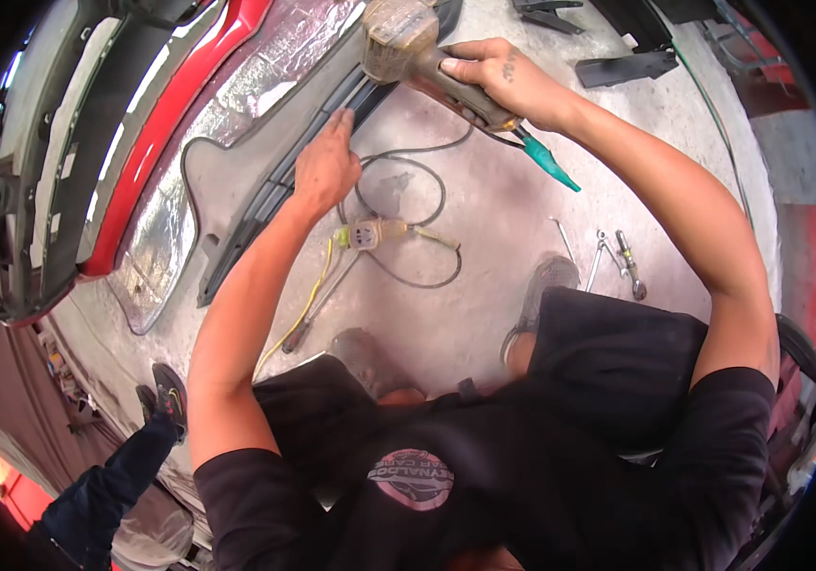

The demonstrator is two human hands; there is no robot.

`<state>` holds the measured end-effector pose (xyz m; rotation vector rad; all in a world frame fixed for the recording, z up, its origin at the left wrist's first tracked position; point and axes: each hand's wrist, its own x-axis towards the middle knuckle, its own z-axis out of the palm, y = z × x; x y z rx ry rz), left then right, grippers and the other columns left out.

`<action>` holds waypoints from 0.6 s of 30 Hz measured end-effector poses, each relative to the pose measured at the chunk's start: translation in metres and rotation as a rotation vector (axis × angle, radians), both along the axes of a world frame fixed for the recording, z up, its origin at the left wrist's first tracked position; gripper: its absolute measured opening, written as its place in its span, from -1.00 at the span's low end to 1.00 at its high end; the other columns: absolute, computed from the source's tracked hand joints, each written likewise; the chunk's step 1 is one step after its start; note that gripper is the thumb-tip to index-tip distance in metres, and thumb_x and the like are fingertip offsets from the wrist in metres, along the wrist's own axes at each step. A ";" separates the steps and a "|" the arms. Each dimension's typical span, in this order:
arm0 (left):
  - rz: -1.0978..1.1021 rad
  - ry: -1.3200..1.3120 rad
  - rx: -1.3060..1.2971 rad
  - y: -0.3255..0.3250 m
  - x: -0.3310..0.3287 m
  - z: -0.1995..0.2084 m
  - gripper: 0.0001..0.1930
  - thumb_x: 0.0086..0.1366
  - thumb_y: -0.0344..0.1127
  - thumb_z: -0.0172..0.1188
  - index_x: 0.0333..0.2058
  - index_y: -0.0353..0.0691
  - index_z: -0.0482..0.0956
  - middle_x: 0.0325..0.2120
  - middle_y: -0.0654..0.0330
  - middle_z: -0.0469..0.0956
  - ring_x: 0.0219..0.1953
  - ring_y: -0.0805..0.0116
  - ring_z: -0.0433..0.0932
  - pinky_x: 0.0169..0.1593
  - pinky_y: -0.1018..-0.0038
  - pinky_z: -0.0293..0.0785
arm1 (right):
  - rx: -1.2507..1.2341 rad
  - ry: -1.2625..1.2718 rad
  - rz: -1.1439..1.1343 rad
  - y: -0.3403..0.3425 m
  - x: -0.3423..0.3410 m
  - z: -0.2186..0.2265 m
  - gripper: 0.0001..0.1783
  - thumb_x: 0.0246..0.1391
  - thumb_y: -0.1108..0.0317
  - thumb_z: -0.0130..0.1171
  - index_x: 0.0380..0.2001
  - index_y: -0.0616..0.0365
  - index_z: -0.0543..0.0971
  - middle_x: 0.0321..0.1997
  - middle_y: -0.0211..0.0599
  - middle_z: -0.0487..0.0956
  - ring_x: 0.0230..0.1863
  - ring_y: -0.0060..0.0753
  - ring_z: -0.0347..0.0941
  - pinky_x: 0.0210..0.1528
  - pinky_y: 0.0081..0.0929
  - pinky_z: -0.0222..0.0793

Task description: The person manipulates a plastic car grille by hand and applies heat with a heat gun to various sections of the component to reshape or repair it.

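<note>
My right hand (513,78) is wrapped around the grip of a dusty corded power tool (456,93) with a thick rounded head. Its exact kind does not show. Teal wrapping (551,162) covers the base of its cord. The head hangs over the upper end of a long grey plastic car panel (227,181) with black slats (275,186) along one edge. My left hand (328,164) lies on those slats, fingers stretched out, holding nothing. Part of the panel is hidden under my left forearm and the tool.
A dark cord (441,195) loops over the floor to a yellowish outlet box (362,235) between my feet. Wrenches (598,259) and a ratchet (631,266) lie by my right shoe. A red bumper (156,124) stands at left. Another person's leg (122,485) shows lower left.
</note>
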<state>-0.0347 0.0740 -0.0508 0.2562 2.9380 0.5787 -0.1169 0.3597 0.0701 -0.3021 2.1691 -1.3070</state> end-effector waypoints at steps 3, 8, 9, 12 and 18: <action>-0.096 -0.103 -0.053 -0.001 0.019 0.014 -0.40 0.14 -0.44 0.08 0.23 -0.34 0.41 0.29 -0.01 0.39 0.03 -0.13 0.59 0.12 0.08 0.52 | -0.095 -0.072 -0.020 -0.001 0.008 -0.005 -0.43 0.29 0.10 0.12 0.14 0.42 0.53 -0.11 -0.04 0.67 -0.15 -0.34 0.61 -0.04 -0.43 0.50; -0.081 -0.073 -0.008 0.007 0.019 0.008 -0.36 0.13 -0.45 0.08 0.26 -0.35 0.36 0.33 0.00 0.32 0.00 -0.17 0.60 0.11 0.07 0.52 | 0.003 0.110 -0.024 0.000 0.008 -0.002 -0.52 0.34 0.12 0.05 0.06 0.34 0.57 -0.26 -0.20 0.66 -0.27 -0.47 0.56 -0.17 -0.46 0.48; -0.087 -0.071 0.006 0.012 0.013 0.007 -0.30 0.13 -0.45 0.07 0.32 -0.34 0.29 0.38 0.00 0.26 -0.01 -0.18 0.60 0.11 0.07 0.52 | 0.030 0.116 -0.056 0.005 0.006 -0.002 -0.46 0.32 0.10 0.08 0.12 0.36 0.55 -0.19 -0.11 0.68 -0.20 -0.39 0.59 -0.07 -0.42 0.51; -0.045 -0.081 0.005 0.018 -0.010 -0.015 -0.22 0.11 -0.44 0.06 0.38 -0.32 0.18 0.43 0.02 0.15 0.04 -0.18 0.58 0.15 0.07 0.49 | -0.049 -0.017 -0.032 0.009 0.004 0.009 -0.47 0.32 0.11 0.08 0.13 0.36 0.54 -0.18 -0.12 0.68 -0.20 -0.41 0.60 -0.08 -0.44 0.51; -0.046 -0.139 0.061 0.028 -0.033 -0.036 -0.16 0.11 -0.32 0.11 0.41 -0.30 0.13 0.47 0.07 0.08 0.22 -0.09 0.46 0.25 0.15 0.42 | 0.094 0.064 -0.024 0.025 0.001 0.007 -0.48 0.33 0.09 0.08 0.12 0.31 0.56 -0.16 -0.15 0.69 -0.19 -0.42 0.60 -0.09 -0.43 0.50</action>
